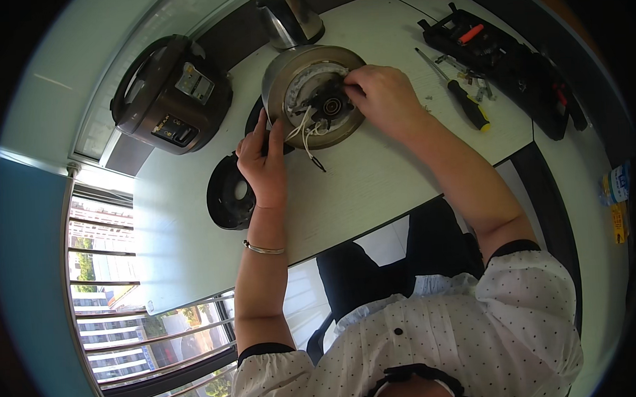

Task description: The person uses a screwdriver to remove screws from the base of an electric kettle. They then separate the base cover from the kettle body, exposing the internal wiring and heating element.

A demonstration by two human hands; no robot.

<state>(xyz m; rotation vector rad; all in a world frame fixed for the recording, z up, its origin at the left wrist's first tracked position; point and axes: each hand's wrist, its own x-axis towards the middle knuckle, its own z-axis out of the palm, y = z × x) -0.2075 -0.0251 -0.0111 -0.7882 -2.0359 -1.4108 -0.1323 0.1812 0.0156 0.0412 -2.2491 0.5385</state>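
Note:
A steel electric kettle lies on the table with its underside facing me, its bottom cover off. In the middle of that underside sits a round black connector, and several white wires hang from it toward the table. My left hand is at the kettle's left side, its fingers around the black handle. At the connector's upper right edge my right hand is closed in a pinch; what lies between its fingertips is hidden. A round black plastic base cover rests beside my left wrist.
A brown pressure cooker stands at the left, and another steel kettle at the back. On the right lie a yellow-and-black screwdriver, small metal bits and an open black tool case. A barred window borders the table's left.

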